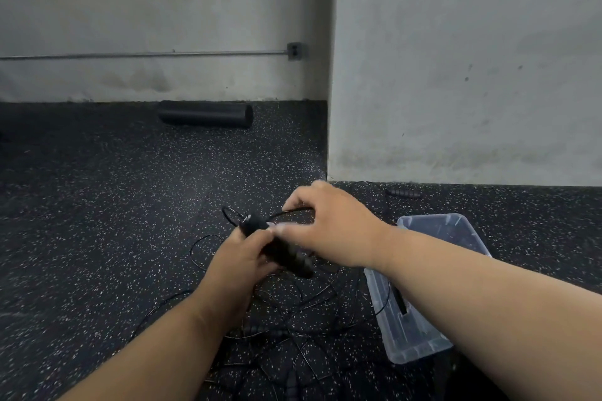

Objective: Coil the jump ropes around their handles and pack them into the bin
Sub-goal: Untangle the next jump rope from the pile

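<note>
Nearest, a tangle of thin black cord (pixel 293 329) lies loose on the speckled floor (pixel 97 221), with at least one more ribbed handle (pixel 291 382) among it. To the right the clear bin (pixel 395 343) sits on the floor, a dark handle-like piece (pixel 400 301) already inside. Above the tangle, the left hand (pixel 237 257) curls round a pair of black handles (pixel 286 254) held together. The right hand (pixel 329 228) pinches a loop of cord (pixel 290 212) just above them, apparently mid-wrap. The cord looks light, springy and slick, likely to uncoil if tension drops, so the handles' ribbed grips are the firm place to hold. Farther off, another handle (pixel 404 194) lies by the wall (pixel 456 75), and a foam roller (pixel 205 114) rests at the far wall.
</note>
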### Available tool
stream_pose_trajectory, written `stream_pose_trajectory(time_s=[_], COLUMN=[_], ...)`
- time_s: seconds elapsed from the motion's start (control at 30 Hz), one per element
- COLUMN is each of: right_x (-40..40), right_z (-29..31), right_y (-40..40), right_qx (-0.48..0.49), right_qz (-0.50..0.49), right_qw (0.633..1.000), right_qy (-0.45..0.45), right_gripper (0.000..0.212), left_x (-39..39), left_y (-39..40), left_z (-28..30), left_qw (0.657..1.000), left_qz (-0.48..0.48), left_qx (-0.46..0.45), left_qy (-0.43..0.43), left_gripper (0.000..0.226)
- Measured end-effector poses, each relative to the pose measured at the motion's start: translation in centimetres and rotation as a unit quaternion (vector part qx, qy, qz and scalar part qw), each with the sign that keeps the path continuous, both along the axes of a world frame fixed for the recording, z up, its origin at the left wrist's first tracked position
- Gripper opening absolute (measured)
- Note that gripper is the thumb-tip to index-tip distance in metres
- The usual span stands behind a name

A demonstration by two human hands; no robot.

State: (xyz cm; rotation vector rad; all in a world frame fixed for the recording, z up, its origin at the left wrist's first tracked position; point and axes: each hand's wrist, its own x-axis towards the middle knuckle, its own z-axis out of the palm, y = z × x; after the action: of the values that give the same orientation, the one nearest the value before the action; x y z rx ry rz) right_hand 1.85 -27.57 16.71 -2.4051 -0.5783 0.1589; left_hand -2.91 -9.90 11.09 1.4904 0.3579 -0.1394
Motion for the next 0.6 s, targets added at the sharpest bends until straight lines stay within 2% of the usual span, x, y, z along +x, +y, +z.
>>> stream_pose_trajectory(time_s=[0.1,0.2,0.27,0.33,0.4,0.5,0.57,0.6], right_x=[0.8,0.9,0.8,0.9,1.4,2.6,3.3,3.2], right_z=[1.7,2.5,2.8,3.0,3.4,2.3,0.2,-1.2], right_y=[-0.6,-0.4,0.1,0.3,0.1,-0.6,-1.4,-1.6], right_qx=[0.210,0.379,0.441,0.467,0.485,0.488,0.435,0.378], right_qz=[-0.006,0.031,0.053,0.063,0.059,-0.020,-0.086,-0.098], right_qw=[0.972,0.908,0.872,0.856,0.848,0.853,0.876,0.898], right_qy=[0.107,0.177,0.207,0.215,0.205,0.183,0.191,0.202], right_gripper=[0.009,0.014,0.020,0.022,0.019,0.035,0.042,0.045], left_x=[0.1,-0.1,-0.2,-0.4,-0.3,0.5,1.1,1.4], left_y=[0.6,-0.1,-0.7,-1.5,-1.8,-1.3,-0.6,-0.2], left_z=[-0.7,-1.5,-2.5,-3.2,-3.0,-0.9,1.0,1.8], left_qw=[0.993,0.974,0.963,0.956,0.954,0.983,0.998,1.000], left_qz=[-0.044,-0.133,-0.167,-0.189,-0.171,-0.093,-0.037,-0.011], left_qx=[0.111,0.182,0.213,0.226,0.246,0.157,0.043,-0.026], left_qy=[0.014,0.014,-0.001,-0.009,-0.005,0.016,0.007,-0.010], left_gripper=[0.017,0.019,0.025,0.022,0.015,0.020,0.028,0.027])
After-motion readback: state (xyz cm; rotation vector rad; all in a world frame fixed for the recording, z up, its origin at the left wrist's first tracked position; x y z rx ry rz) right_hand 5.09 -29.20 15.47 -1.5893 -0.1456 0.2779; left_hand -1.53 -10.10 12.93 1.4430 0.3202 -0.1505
